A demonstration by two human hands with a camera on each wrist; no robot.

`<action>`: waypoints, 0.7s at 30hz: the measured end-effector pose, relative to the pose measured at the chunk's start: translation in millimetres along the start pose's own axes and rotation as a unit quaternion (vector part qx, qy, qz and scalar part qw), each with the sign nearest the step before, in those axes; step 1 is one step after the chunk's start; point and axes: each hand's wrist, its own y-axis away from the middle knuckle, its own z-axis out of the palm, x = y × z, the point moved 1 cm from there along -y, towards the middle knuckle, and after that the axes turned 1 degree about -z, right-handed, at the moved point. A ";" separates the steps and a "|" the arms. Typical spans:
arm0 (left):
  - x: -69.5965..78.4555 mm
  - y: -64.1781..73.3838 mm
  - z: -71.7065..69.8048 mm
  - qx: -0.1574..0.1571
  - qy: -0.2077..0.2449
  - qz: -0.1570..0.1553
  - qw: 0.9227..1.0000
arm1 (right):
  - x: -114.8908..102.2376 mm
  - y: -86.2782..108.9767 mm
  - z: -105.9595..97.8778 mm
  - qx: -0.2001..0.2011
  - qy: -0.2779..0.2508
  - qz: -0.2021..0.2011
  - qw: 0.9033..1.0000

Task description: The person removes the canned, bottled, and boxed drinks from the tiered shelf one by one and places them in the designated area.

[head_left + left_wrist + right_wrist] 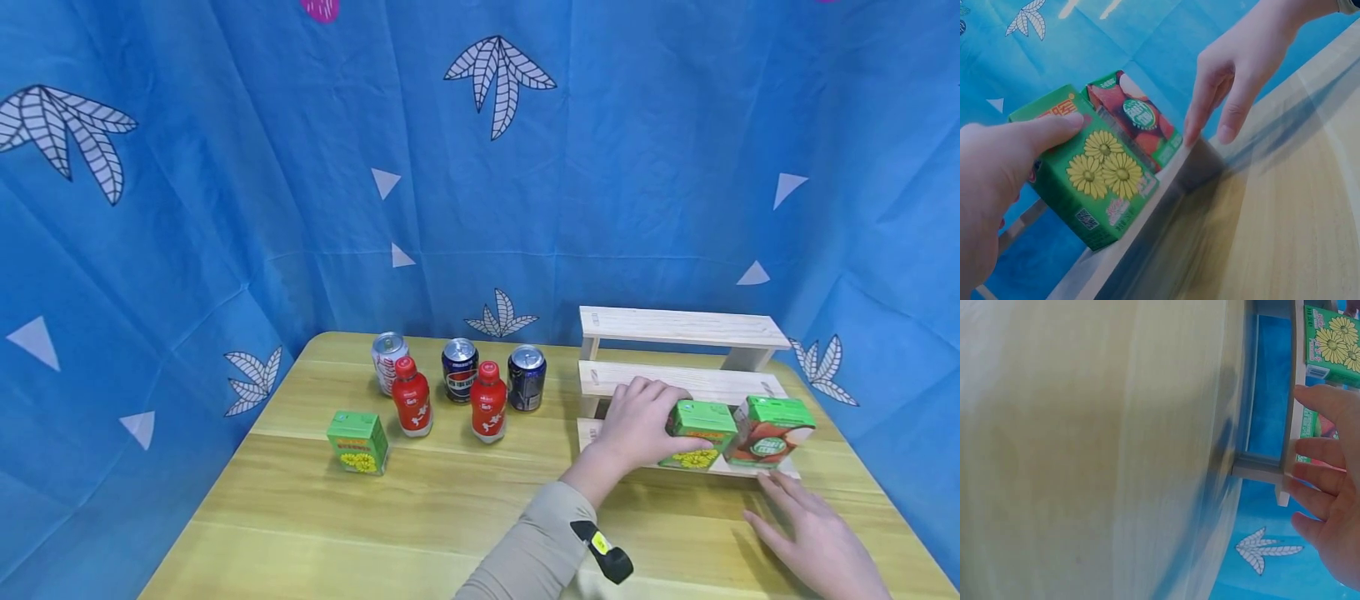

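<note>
At the right of the head view stands a three-tier wooden rack [682,325]. My left hand [636,425] grips a green drink carton with yellow flowers [705,419], thumb across its front and the other fingers hidden behind it. In the left wrist view that carton [1094,169] stands tilted at the lowest shelf, close beside a green carton with red fruit [1138,119]. The fruit carton [772,433] sits at the lowest shelf's right end. My right hand [817,533], fingers loosely extended, touches the front edge of that shelf below the fruit carton.
Another green flower carton [358,442] stands on the table [337,533] at left. Two red bottles [412,400] [489,404] stand nearby. Behind them are a white can [388,362] and two dark blue cans [459,371] [527,379]. A blue curtain [480,200] hangs around the table.
</note>
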 end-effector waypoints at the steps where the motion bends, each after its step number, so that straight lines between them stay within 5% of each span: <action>1: 0.3 0.2 0.8 0.004 -0.001 0.002 1.000 | -0.4 0.0 -0.3 0.002 0.000 -0.001 1.000; 12: 2.5 3.5 3.1 0.046 -0.002 0.024 0.999 | -2.7 -2.1 -4.1 -0.021 0.004 0.006 1.000; 21: 7.9 8.0 -0.1 0.060 0.008 0.036 0.998 | -2.4 0.5 -1.7 0.009 0.002 -0.008 1.000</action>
